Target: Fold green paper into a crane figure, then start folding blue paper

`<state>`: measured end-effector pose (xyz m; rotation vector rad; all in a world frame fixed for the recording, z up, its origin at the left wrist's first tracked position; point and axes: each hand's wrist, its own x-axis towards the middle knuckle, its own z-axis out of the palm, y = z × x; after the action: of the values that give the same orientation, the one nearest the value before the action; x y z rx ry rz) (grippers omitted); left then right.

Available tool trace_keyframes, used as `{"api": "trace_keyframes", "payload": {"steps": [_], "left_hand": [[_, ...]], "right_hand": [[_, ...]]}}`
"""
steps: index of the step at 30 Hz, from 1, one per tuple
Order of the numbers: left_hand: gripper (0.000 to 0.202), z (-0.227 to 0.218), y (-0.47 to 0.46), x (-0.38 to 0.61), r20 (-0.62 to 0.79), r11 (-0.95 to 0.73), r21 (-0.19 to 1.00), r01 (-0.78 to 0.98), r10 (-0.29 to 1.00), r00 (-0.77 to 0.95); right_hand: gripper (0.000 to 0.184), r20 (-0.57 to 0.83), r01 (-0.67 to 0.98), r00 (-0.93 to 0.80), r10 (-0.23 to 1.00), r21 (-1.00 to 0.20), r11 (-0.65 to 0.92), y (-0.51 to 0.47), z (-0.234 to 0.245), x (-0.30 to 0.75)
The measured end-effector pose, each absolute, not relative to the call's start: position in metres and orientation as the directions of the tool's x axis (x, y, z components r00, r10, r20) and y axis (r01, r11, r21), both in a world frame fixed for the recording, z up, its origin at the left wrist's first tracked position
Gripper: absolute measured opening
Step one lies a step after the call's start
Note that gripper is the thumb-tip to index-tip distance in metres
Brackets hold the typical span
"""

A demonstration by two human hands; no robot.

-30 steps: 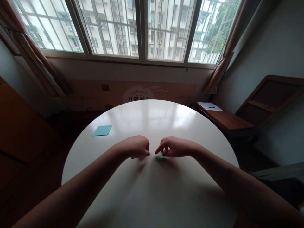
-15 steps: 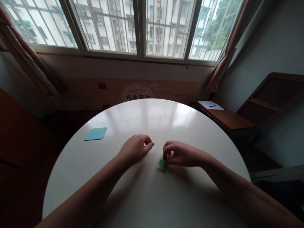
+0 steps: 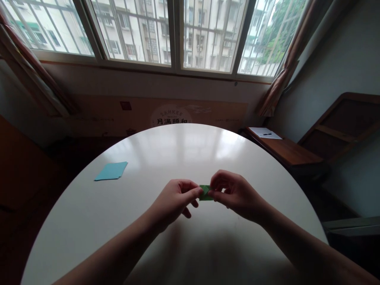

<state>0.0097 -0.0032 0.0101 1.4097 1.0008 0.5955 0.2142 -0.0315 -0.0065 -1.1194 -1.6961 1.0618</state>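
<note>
A small piece of folded green paper (image 3: 205, 193) is held up between my two hands, above the white round table (image 3: 166, 154). Thumb and fingers of my left hand (image 3: 181, 194) pinch its left edge. My right hand (image 3: 230, 190) grips its right end, and those fingertips cover part of it. Crease lines show on the green face turned toward me. Over to the left lies a stack of light blue square paper (image 3: 112, 171), which neither hand touches.
A wooden side table (image 3: 297, 150) at the right bears a white sheet (image 3: 264, 133) with a dark pen on it. Behind the round table are a wall banner (image 3: 208, 118) and a barred window. Curtains (image 3: 285, 75) hang at both sides.
The green paper has come up from near the tabletop and turned its flat face toward me. My left hand, earlier apart from it, has taken hold of its left edge.
</note>
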Motion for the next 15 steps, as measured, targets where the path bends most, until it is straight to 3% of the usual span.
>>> {"api": "trace_keyframes", "payload": {"steps": [6,15], "left_hand": [[0.019,0.0089,-0.0054,0.0078,-0.158,0.049,0.972,0.228,0.857,0.490],[0.021,0.0065,-0.0074,0.0081,-0.134,0.067,0.986,0.151,0.861,0.490]], "right_hand": [[0.041,0.035,0.109,-0.278,0.960,-0.992,0.068,-0.0323,-0.0070,0.2150],[0.037,0.031,0.094,-0.264,0.964,-0.994,0.058,-0.0375,-0.0036,0.2059]]}}
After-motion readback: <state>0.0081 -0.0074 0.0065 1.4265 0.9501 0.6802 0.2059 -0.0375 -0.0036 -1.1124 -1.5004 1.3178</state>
